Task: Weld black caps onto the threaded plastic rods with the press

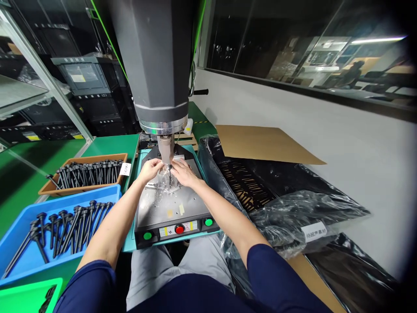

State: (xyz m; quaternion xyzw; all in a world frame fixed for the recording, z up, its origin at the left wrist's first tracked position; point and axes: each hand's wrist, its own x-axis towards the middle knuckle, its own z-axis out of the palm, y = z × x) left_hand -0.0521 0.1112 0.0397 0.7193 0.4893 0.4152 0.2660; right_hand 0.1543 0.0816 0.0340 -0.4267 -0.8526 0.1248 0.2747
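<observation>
Both hands meet at a clear fixture on the metal base plate of a press, just below its tapered metal horn. My left hand comes in from the left, with thumb and fingertips pinched together beside the horn tip. From the other side, my right hand bends its fingers in toward the same spot. A small dark part shows upright between the hands in the fixture. Fingertips and glare hide what each hand grips.
Left stand a blue tray and an orange tray of black bolt-like parts, plus a green tray. Right is a plastic-lined box of dark parts with a cardboard sheet. Buttons line the press front.
</observation>
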